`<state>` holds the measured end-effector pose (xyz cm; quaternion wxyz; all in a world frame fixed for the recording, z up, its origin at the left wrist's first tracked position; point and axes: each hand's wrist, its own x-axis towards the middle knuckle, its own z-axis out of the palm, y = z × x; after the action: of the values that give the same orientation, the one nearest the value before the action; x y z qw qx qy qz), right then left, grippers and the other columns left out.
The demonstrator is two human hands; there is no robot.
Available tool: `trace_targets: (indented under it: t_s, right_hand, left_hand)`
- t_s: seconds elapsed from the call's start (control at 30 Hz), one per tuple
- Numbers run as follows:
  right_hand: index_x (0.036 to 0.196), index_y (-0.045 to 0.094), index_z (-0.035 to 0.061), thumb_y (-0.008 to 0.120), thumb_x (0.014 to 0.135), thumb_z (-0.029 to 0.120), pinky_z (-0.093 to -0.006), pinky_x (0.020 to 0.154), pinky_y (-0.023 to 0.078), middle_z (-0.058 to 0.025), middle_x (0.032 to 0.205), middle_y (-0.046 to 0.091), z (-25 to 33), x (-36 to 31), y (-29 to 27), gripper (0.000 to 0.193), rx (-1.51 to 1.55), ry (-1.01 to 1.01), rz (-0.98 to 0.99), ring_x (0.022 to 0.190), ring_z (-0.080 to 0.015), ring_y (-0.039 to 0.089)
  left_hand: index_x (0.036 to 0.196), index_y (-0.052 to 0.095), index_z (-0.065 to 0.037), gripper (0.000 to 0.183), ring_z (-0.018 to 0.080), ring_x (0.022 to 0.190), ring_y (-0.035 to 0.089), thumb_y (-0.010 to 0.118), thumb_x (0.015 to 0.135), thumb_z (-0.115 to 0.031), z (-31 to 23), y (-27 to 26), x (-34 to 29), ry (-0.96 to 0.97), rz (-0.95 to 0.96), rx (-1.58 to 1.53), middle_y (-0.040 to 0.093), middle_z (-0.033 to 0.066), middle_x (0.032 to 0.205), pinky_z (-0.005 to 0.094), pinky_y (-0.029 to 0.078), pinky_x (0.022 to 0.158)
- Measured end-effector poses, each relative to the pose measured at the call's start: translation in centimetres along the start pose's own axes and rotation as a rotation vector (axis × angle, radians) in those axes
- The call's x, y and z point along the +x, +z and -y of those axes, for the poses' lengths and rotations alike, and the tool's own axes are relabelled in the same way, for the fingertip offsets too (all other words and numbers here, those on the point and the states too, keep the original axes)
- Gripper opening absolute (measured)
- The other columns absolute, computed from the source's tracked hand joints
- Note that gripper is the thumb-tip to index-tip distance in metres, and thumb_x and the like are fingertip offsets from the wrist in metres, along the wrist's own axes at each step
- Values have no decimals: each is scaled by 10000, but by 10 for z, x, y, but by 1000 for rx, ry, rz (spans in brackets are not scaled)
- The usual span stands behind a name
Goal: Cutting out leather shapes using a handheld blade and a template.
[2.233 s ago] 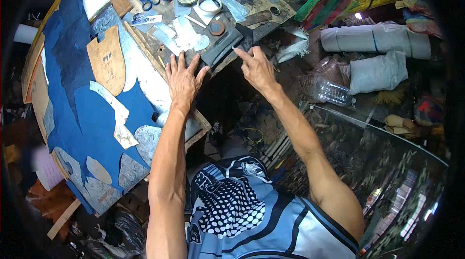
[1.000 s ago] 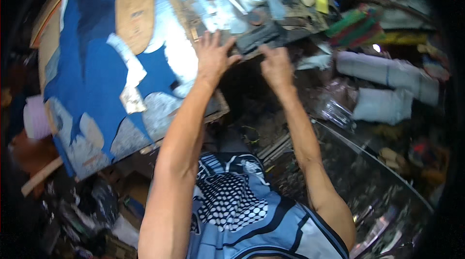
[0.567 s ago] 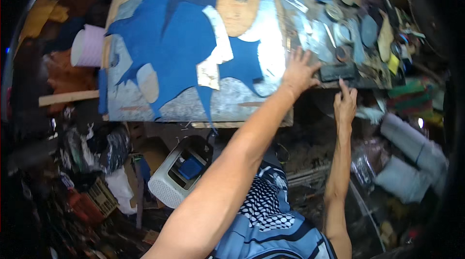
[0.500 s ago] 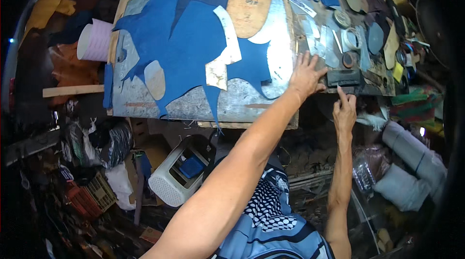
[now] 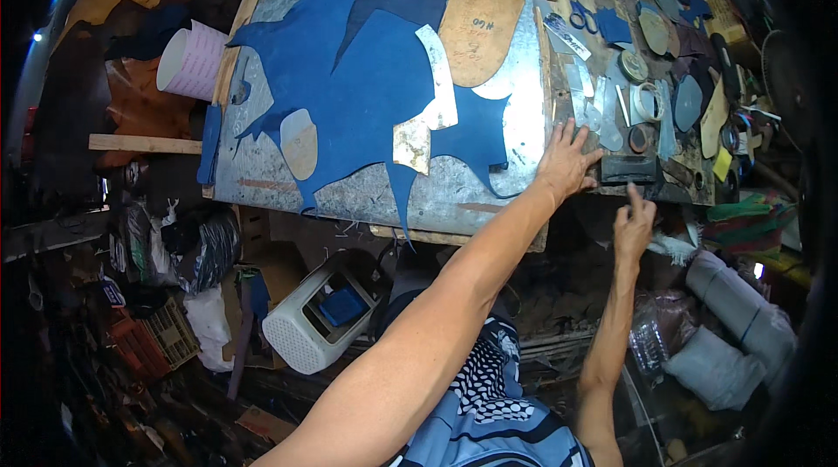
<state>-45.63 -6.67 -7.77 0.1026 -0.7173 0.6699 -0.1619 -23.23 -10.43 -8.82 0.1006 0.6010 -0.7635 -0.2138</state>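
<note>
My left hand (image 5: 567, 161) lies with its fingers spread on the wooden bench top, just left of a dark rectangular block (image 5: 628, 171) at the bench's front edge. My right hand (image 5: 635, 224) is at the near side of that block, index finger stretched toward it and the other fingers curled in. Whatever the right hand pinches is too small to make out. Left of my left hand, a blue leather hide (image 5: 358, 109) covers much of a metal-topped board (image 5: 349, 205). On it rest a tan pattern piece (image 5: 478, 35), a white curved pattern (image 5: 443, 83) and a grey rounded piece (image 5: 298, 144).
Tape rolls (image 5: 647, 101), blue-handled scissors (image 5: 583, 18) and leather scraps crowd the bench's right side. A pale plastic stool (image 5: 305, 332) stands below the board's front edge. Wrapped rolls (image 5: 742, 301) lie at the lower right, crates (image 5: 157, 340) at the lower left.
The whole view has shifted, so the bench appears lower and further right. My right hand has moved slightly against the dark block; my left hand keeps its place beside it.
</note>
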Motion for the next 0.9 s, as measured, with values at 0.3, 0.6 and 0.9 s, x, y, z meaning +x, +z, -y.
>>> trace_targets:
  t_s: [0.3, 0.6, 0.9]
  right_hand:
    - [1309, 667, 198, 646, 834, 30, -420, 813, 512, -151, 1023, 560, -19, -11, -14, 504, -29, 105, -55, 909, -353, 611]
    - [1251, 690, 184, 669, 827, 95, -493, 755, 514, -158, 1001, 551, 12, 0, 10, 435, 46, 12, -30, 900, -375, 604]
    - [1208, 714, 210, 672, 823, 89, -497, 756, 537, -160, 939, 552, -4, -1, -3, 405, 13, 96, -32, 864, -371, 620]
  left_hand:
    - [1396, 605, -302, 634, 440, 1455, 306, 723, 824, -550, -14, 7, -6, 60, -40, -58, 399, 161, 1559, 558, 249, 1192]
    - [1374, 625, -267, 612, 466, 1418, 365, 689, 848, -576, 17, 5, 0, 103, -97, 75, 453, 201, 1524, 573, 298, 1149]
    - [1434, 577, -275, 661, 459, 1457, 312, 623, 882, -636, 4, 3, 0, 101, -19, 86, 388, 200, 1575, 572, 256, 1177]
